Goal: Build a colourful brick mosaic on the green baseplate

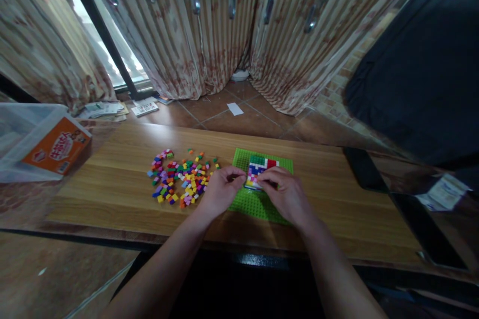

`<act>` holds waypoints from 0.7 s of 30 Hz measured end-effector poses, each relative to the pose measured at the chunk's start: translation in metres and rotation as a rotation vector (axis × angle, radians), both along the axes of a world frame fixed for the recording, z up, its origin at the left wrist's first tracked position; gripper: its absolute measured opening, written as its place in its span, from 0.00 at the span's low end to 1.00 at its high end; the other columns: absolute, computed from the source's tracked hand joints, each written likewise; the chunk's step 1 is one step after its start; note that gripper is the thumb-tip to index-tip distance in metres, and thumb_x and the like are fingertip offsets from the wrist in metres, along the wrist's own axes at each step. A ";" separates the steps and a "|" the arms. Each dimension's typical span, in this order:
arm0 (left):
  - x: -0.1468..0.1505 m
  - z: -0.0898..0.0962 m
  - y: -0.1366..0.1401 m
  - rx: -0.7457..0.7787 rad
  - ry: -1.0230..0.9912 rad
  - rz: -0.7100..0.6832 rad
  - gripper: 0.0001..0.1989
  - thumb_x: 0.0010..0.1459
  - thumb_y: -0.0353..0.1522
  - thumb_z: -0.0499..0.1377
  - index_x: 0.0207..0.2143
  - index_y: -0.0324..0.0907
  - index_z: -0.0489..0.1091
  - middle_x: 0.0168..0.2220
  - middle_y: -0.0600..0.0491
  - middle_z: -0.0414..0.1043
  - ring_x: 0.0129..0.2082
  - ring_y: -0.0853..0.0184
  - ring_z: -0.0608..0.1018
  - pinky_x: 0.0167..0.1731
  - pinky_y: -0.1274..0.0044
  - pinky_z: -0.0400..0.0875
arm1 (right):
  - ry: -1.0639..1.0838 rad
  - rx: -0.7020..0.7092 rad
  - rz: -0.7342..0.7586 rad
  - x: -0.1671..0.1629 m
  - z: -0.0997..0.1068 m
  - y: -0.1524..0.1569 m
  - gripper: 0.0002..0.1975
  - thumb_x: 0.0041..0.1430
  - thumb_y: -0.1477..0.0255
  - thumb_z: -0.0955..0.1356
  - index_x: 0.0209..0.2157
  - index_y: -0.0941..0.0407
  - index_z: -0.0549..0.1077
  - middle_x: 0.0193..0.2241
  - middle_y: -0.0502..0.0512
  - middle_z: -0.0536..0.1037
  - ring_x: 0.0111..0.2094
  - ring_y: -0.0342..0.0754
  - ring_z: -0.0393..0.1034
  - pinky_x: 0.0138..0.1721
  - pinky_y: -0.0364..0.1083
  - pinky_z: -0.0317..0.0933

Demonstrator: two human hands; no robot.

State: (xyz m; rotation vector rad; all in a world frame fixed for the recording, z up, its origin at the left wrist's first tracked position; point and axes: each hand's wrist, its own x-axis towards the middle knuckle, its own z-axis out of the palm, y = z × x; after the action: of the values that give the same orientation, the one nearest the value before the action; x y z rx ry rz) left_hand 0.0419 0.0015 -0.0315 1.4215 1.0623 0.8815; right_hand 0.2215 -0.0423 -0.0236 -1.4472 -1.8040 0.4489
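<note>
A green studded baseplate (258, 204) lies on the wooden tabletop, bearing a block of small toy bricks (258, 165) in green, red, white, blue, pink and yellow. My left hand (224, 188) is at the block's left edge, thumb and forefinger drawn together; whatever they may pinch is too small to make out. From the right, my right hand (287, 193) reaches over the block with its fingers closed and their tips at the pink and white bricks. Its fingers cover part of the block, and I cannot tell what is between them. Left of the baseplate lies a loose spread of coloured bricks (191, 182).
A clear plastic bin (30, 124) with an orange label stands at the table's left end. Dark flat objects, one of them a black slab (364, 169), lie toward the right end. Curtains (209, 35) hang beyond the table, and papers (145, 108) lie on the floor.
</note>
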 end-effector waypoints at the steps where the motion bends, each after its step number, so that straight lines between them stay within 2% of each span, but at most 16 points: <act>1: 0.000 0.000 -0.001 0.015 0.010 -0.004 0.05 0.54 0.30 0.60 0.28 0.38 0.76 0.26 0.54 0.76 0.26 0.70 0.73 0.29 0.79 0.65 | -0.002 0.002 -0.010 0.000 -0.001 0.000 0.07 0.61 0.73 0.68 0.30 0.52 0.78 0.31 0.53 0.80 0.37 0.51 0.72 0.42 0.50 0.64; 5: 0.004 -0.002 -0.004 0.076 0.066 0.002 0.06 0.56 0.28 0.59 0.32 0.38 0.77 0.28 0.53 0.77 0.27 0.70 0.74 0.29 0.79 0.66 | -0.002 -0.005 -0.056 0.000 -0.001 0.001 0.06 0.59 0.74 0.69 0.29 0.52 0.77 0.29 0.52 0.78 0.35 0.50 0.71 0.39 0.49 0.62; 9: 0.008 -0.008 -0.006 0.118 0.135 0.070 0.07 0.55 0.28 0.59 0.37 0.38 0.76 0.31 0.53 0.77 0.25 0.71 0.73 0.26 0.80 0.65 | 0.020 -0.021 -0.072 0.001 0.000 0.000 0.05 0.58 0.73 0.69 0.29 0.52 0.76 0.29 0.51 0.77 0.34 0.49 0.70 0.39 0.49 0.62; 14: 0.010 -0.013 -0.004 0.140 0.120 0.064 0.09 0.55 0.27 0.60 0.39 0.38 0.75 0.35 0.51 0.79 0.29 0.69 0.75 0.30 0.78 0.69 | 0.060 -0.063 -0.075 0.004 0.003 -0.002 0.04 0.58 0.70 0.69 0.29 0.52 0.76 0.30 0.51 0.77 0.33 0.49 0.70 0.38 0.49 0.63; 18: 0.011 -0.013 -0.004 0.109 0.123 0.042 0.09 0.56 0.26 0.58 0.39 0.38 0.76 0.35 0.51 0.79 0.29 0.68 0.76 0.32 0.77 0.71 | 0.079 -0.051 -0.178 0.006 0.004 -0.001 0.07 0.59 0.65 0.70 0.29 0.53 0.76 0.31 0.53 0.77 0.33 0.50 0.70 0.38 0.50 0.63; 21: 0.012 -0.013 -0.004 0.109 0.101 0.018 0.11 0.56 0.25 0.57 0.39 0.39 0.77 0.37 0.50 0.80 0.33 0.66 0.79 0.35 0.76 0.72 | 0.068 -0.034 -0.275 0.006 0.001 0.001 0.11 0.58 0.61 0.70 0.33 0.54 0.77 0.36 0.56 0.78 0.39 0.53 0.70 0.44 0.53 0.63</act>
State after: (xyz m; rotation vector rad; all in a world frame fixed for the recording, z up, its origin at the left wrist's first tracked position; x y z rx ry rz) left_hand 0.0543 -0.0029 -0.0446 1.5637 1.1179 0.8999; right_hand 0.2273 -0.0408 -0.0222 -1.6546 -1.5222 0.3839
